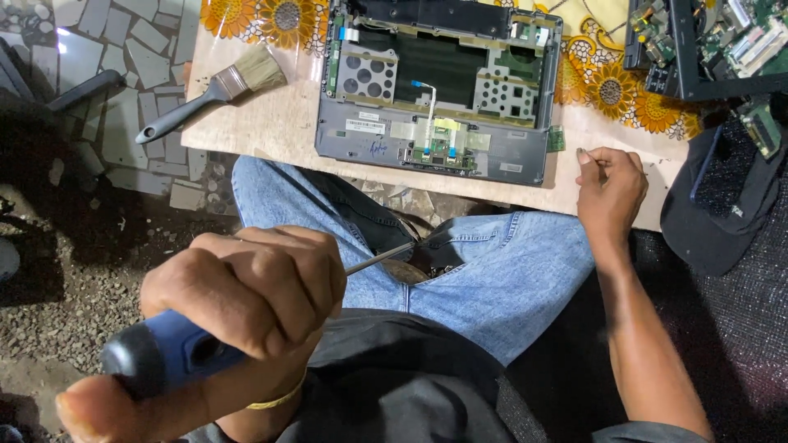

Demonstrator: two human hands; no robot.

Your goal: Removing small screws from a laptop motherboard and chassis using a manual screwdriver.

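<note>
The fingers of the left hand are wrapped tightly around the blue handle of a screwdriver, low over the lap. The right hand has its fingers curled together, resting on the table edge, near the opened laptop base; a paintbrush lies at the left

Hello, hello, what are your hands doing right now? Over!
Left hand gripping blue-handled screwdriver, over lap. Right hand closed, resting on table edge beside opened laptop base. Paintbrush lies left of it.
</note>
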